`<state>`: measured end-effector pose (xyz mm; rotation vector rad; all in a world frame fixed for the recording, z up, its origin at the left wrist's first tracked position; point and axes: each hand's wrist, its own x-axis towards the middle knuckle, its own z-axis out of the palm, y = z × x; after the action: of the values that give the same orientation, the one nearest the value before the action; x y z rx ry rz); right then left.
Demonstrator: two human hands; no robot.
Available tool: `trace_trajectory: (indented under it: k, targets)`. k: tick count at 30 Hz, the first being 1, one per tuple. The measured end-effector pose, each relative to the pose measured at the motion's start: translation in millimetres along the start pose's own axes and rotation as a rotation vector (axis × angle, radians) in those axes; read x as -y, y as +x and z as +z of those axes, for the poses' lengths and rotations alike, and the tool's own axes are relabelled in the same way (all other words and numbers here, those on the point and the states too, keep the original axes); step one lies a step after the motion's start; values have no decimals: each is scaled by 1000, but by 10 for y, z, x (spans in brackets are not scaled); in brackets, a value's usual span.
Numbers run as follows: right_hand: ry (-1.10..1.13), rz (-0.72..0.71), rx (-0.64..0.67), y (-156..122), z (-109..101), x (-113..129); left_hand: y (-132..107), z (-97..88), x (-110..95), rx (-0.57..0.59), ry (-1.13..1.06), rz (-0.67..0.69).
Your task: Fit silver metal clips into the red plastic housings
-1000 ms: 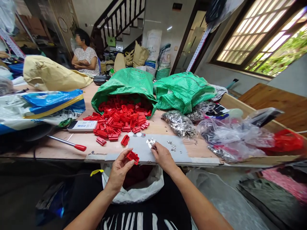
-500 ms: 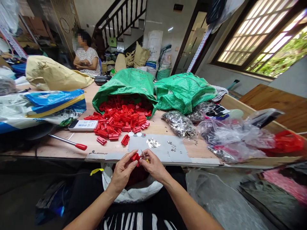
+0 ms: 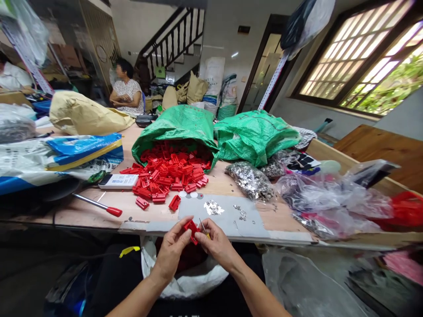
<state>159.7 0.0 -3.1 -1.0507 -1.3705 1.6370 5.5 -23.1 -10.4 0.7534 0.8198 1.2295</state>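
Observation:
My left hand (image 3: 172, 248) pinches a small red plastic housing (image 3: 191, 230) between thumb and fingers, above the table's front edge. Close by on the right, my right hand (image 3: 216, 244) is closed on a thin metal-shafted tool (image 3: 202, 226) with a yellow handle, its fingertips at the housing's right side. Whether the tool touches the housing I cannot tell. Beyond the hands, small shiny metal pieces (image 3: 213, 208) lie on a grey mat (image 3: 193, 215). A heap of similar red housings (image 3: 165, 176) spills from a green woven sack (image 3: 185, 121). Below the hands, a white sack (image 3: 194, 286) hangs open at my lap.
A lever with a red grip (image 3: 114, 211) and a white box (image 3: 119, 181) are at left. Bags of metal pieces (image 3: 251, 178) and clear plastic bags (image 3: 317, 189) crowd the right. A second green sack (image 3: 254, 134) lies behind. Across the table sits a person (image 3: 127, 94).
The whole scene sits slightly lower in view as the camera has shifted. Both hands keep hold of the red housing and the tool; the housing appears turned a little.

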Motion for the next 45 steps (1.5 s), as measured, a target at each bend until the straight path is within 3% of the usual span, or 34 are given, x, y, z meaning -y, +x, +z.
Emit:
trace_trajectory:
  k: [5, 10, 14, 19, 23, 29, 36, 45]
  targets:
    - [-47, -30, 26, 60, -66, -60, 68, 8, 63, 67, 78, 74]
    - [-290, -88, -29, 117, -128, -42, 117, 40, 68, 179, 115, 205]
    - [-478, -123, -56, 117, -181, 16, 179, -10, 102, 157, 182, 236]
    - [-671, -214, -105, 102, -281, 93, 323, -139, 52, 42, 536, 343]
    - [-793, -222, -133, 64, -309, 88, 401, -199, -35, 77, 854, 372]
    - [-877, -185, -118, 6, -283, 44, 478, -268, -25, 145, 871, 304]
    - [-965, -231, -62, 44, -255, 48, 472, -267, -34, 170, 937, 382]
    - [-957, -236, -24, 69, -272, 59, 472, -284, -23, 155, 961, 362]
